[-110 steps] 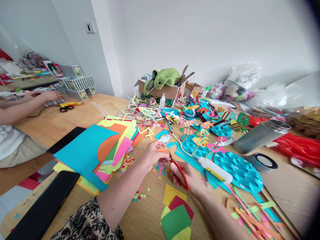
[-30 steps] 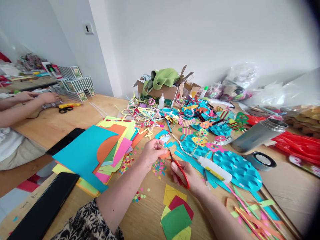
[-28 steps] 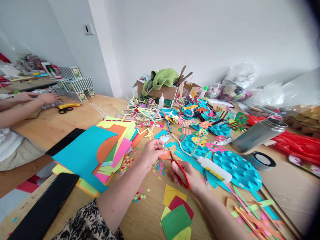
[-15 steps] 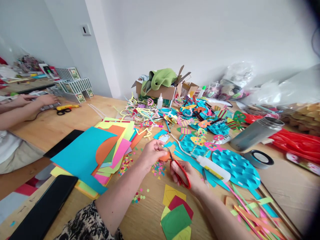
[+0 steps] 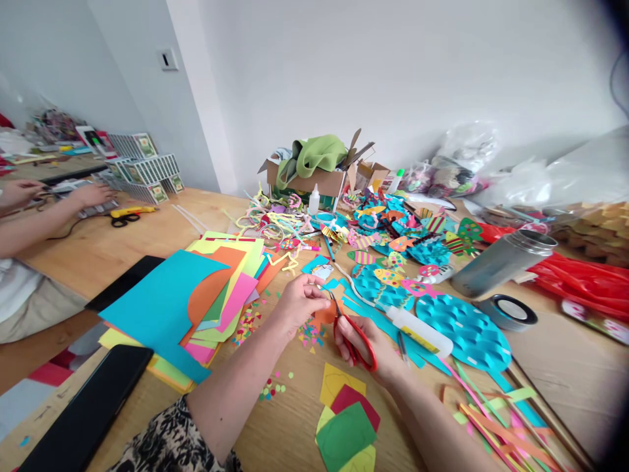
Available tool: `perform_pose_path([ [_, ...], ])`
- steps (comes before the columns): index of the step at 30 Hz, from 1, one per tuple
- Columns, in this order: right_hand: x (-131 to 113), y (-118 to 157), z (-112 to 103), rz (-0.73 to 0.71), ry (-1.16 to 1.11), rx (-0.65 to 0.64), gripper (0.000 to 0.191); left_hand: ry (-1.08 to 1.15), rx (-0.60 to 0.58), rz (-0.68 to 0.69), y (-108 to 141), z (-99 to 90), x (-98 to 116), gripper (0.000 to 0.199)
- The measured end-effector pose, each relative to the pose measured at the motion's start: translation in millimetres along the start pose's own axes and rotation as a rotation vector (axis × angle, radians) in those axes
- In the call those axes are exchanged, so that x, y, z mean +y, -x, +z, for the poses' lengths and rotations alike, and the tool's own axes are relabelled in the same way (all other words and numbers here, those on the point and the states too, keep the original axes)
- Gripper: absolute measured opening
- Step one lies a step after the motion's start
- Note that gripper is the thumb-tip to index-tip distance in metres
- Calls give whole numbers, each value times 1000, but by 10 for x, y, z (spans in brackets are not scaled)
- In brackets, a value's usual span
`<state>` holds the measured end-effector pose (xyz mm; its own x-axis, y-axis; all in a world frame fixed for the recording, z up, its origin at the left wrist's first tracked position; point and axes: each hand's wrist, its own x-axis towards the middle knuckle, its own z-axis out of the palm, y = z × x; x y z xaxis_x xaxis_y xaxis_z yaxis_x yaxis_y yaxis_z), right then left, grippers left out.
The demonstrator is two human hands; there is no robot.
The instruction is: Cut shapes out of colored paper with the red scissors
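Near the middle of the head view, my left hand (image 5: 301,303) pinches a small piece of orange paper (image 5: 324,316) between thumb and fingers. My right hand (image 5: 363,344) is closed round the red handles of a pair of scissors (image 5: 367,354). The dark blades point up and left, at the right edge of the orange paper. Below the hands lie paper pieces: a yellow one (image 5: 339,380), a red one (image 5: 361,401) and a green one (image 5: 346,436) with faint drawn lines. Tiny paper confetti (image 5: 248,321) is scattered beside my left hand.
Coloured sheets (image 5: 157,301) and a black phone (image 5: 88,413) are at left. A glue bottle (image 5: 422,333), blue paper disc (image 5: 464,334), tape roll (image 5: 511,311) and metal flask (image 5: 506,262) stand or lie at right. Another person's hands (image 5: 91,195) are far left.
The orange paper has turned slightly and shows more below my left fingertips. My hands have barely moved. At far left, one of the other person's hands has lifted and shifted left.
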<state>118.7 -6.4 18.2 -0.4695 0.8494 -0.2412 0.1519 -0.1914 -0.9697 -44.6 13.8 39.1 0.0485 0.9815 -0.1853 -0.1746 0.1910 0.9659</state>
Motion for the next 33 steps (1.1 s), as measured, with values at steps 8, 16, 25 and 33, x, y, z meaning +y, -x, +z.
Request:
perform_pose_path([
  [8, 23, 14, 4, 1, -3, -16, 67, 18, -5, 9, 8, 10, 12, 36],
  [16, 14, 11, 5, 23, 10, -18, 67, -6, 3, -17, 3, 8, 12, 36],
  [25, 4, 14, 8, 15, 21, -18, 67, -17, 9, -41, 14, 16, 24, 36],
  [33, 28, 3, 11, 11, 47, -7, 64, 0, 22, -78, 6, 0, 8, 39],
])
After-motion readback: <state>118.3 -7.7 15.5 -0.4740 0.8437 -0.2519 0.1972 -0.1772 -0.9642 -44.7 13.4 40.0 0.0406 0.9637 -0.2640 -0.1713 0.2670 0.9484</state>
